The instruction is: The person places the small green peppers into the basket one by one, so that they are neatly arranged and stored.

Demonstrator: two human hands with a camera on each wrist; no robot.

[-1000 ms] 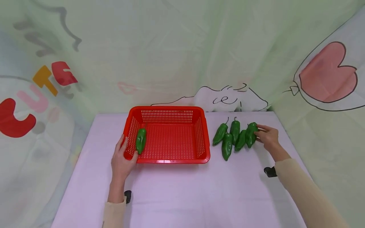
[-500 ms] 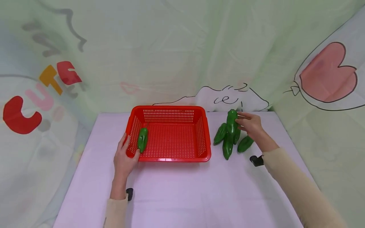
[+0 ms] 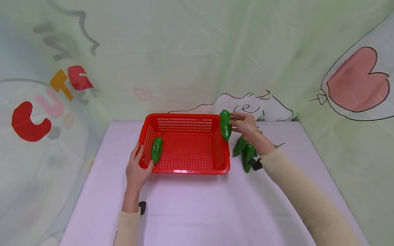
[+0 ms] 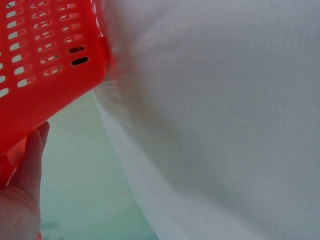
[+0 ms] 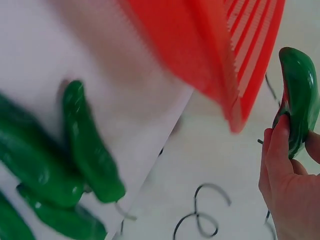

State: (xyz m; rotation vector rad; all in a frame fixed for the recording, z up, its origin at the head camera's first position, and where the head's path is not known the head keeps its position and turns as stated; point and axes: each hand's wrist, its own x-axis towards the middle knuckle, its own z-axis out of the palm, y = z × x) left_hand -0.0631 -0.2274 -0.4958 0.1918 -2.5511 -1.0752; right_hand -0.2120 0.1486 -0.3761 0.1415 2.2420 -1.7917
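A red plastic basket [image 3: 184, 169] stands on the pale table. One green pepper [image 3: 156, 149] lies inside it by the left wall. My left hand [image 3: 136, 169] grips the basket's front-left corner, thumb on the rim; the left wrist view shows the basket wall [image 4: 45, 75] above the fingers [image 4: 27, 165]. My right hand [image 3: 243, 124] pinches a second green pepper [image 3: 225, 125] and holds it in the air over the basket's back-right rim. The right wrist view shows that pepper [image 5: 298, 107] in my fingertips [image 5: 277, 150], beside the basket's edge [image 5: 235, 65].
Several more green peppers [image 3: 244, 152] lie in a heap on the table right of the basket, seen close in the right wrist view [image 5: 85, 150]. A printed cloth backdrop [image 3: 197, 61] hangs behind the table. Bare tabletop [image 3: 197, 208] lies in front.
My right hand has lifted one pepper from the heap and carried it left, up to the basket's right rim. The left hand has stayed on the basket corner.
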